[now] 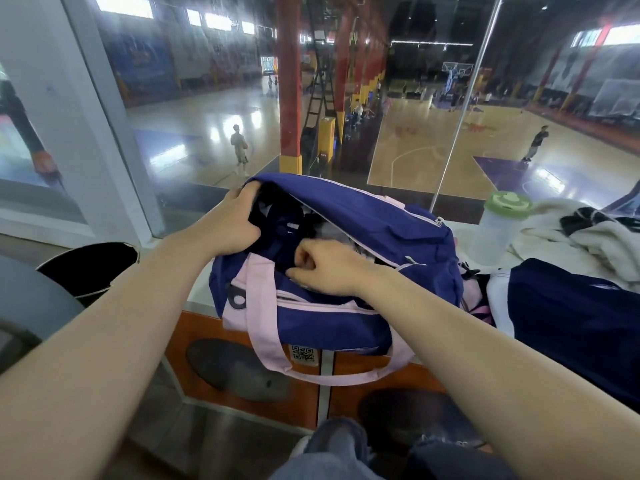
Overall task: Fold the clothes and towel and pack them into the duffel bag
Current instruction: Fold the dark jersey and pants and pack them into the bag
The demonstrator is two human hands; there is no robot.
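Navy fabric with pale pink trim makes up the duffel bag (332,271), which sits on the white surface (498,271) in front of a large window, its near side overhanging the edge and one pink strap (263,327) hanging down in a loop. Main zip opening is wide open, with the top flap lifted toward the glass.

Left hand (235,220): fingers curled over the left end of the opening, gripping the bag's edge and the flap there. Right hand (325,268): fingers curled at the near rim of the opening, pinching the navy fabric at that edge.

Inside the bag, dark navy and grey clothing (311,226) is visible; individual items cannot be told apart.

On the surface to the right of the bag: a translucent bottle (498,230) with a green lid standing upright; behind and beside it, a cream towel (575,233) lying rumpled, with a dark item resting on it; nearer the person, a navy and white garment (568,320) lying unfolded, just beside the bag.

A black bin (90,268) stands at lower left.
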